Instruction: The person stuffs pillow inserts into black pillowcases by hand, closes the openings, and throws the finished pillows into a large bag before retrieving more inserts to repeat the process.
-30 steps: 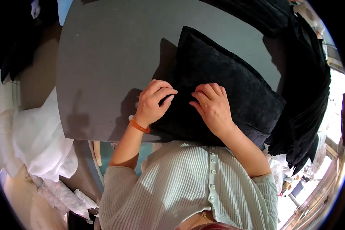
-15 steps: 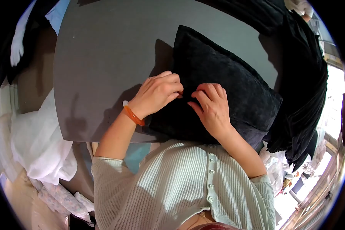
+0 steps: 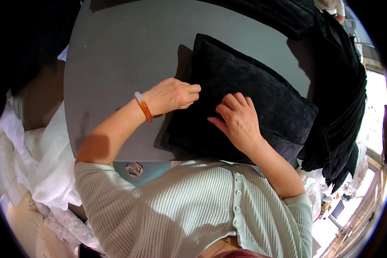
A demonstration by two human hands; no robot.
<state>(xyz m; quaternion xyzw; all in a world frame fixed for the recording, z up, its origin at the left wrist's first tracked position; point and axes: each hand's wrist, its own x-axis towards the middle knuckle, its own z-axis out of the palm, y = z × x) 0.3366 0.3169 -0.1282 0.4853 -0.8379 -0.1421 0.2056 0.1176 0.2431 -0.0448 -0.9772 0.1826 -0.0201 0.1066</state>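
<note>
A black velvety cushion (image 3: 262,90) lies flat and slightly turned on the grey table in front of me. My left hand (image 3: 172,95), with an orange and white bangle (image 3: 143,107) on its wrist, is at the cushion's left edge. Its fingers are pinched together, and whatever may be between them is too small or hidden to name. Over the middle of the cushion rests my right hand (image 3: 240,120), fingers bent and thumb held apart from them. Nothing shows in its grasp.
Black fabric (image 3: 335,94) is heaped along the right and far edges of the grey table (image 3: 116,56). White cloth (image 3: 51,159) hangs at the left, above a patterned bundle (image 3: 66,228). Part of another person (image 3: 333,6) appears at the far right.
My left hand has pulled a little to the left, away from my right hand, and its elbow has swung outward. My right hand stays almost in place, its thumb slightly more apart.
</note>
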